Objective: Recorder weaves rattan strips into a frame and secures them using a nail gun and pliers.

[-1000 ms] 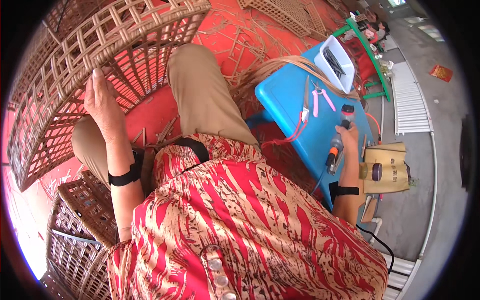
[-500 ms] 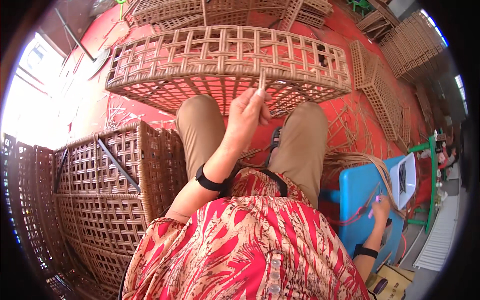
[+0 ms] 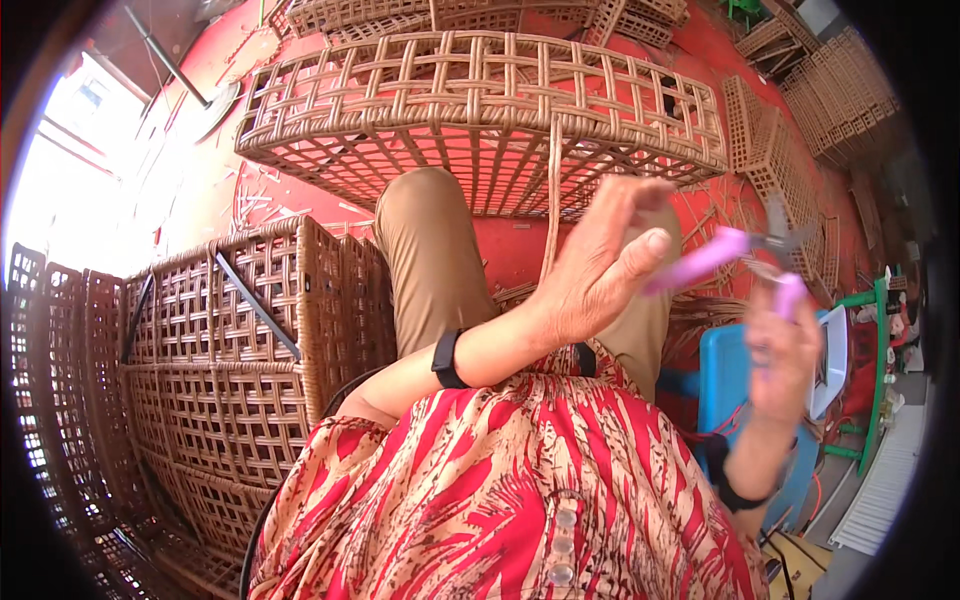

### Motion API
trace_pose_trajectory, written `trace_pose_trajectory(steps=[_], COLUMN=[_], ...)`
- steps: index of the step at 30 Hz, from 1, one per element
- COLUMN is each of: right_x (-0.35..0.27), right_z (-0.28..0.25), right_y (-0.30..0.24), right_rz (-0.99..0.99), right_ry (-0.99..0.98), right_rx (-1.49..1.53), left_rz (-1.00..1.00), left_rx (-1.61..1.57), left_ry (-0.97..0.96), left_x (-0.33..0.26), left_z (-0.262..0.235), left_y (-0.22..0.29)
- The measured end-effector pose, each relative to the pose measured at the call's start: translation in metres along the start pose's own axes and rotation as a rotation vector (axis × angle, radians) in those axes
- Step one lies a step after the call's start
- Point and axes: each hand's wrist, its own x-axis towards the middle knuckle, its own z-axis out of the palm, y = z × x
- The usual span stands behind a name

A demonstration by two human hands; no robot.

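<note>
Since the frame half a sec ago, the right hand (image 3: 783, 350) has risen from the blue table (image 3: 722, 372) at right to chest height, bringing pink-handled pliers (image 3: 745, 248) w/ it; the left hand (image 3: 600, 265) has dropped a little toward them.

Far: wide open-weave rattan frame (image 3: 480, 95) lying across the red floor (image 3: 225, 165), its near rim just beyond the person's knees. Left: stack of finished woven panels (image 3: 230, 340) standing on edge, beside the left thigh. Far right: more woven pieces (image 3: 830, 95), well apart.

Centre: one loose rattan strand (image 3: 553, 195) runs up from the left hand to the frame's near rim. Left hand is closed, thumb against fingers, pinching the strand's lower end. Right hand is wrapped round one pink handle; the other handle sticks out toward the left thumb, so the tool looks spread. Metal nose is blurred, up and right of the hands.

Technique, as judged: keep the strand taut w/ the left pinch, bring the nose square to it close to the weave, steady both wrists before squeezing. A slack strand or angled bite would likely fray it.
</note>
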Motion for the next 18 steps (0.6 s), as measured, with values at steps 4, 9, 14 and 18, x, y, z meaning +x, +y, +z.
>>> trace_pose_trajectory(steps=[4,9,14,18], right_x=[0.010,0.024,0.051,0.097], right_z=[0.085,0.103,0.091,0.077], right_y=[0.031,0.040,0.043,0.050], right_rz=[0.041,0.172,-0.094,-0.774], right_ry=[-0.451,-0.670,-0.349,-0.026], right_rx=[0.253,0.684,-0.157,-1.135], left_rz=[-0.242,-0.104,-0.166,-0.680], left_rx=[-0.358,-0.049,0.227,-0.198], left_ry=[0.072,0.285,0.529,0.193], left_x=[-0.011,-0.014,-0.025,-0.021], left_z=[0.005,-0.008,-0.032,-0.035], left_y=[0.009,-0.008,-0.046,-0.019])
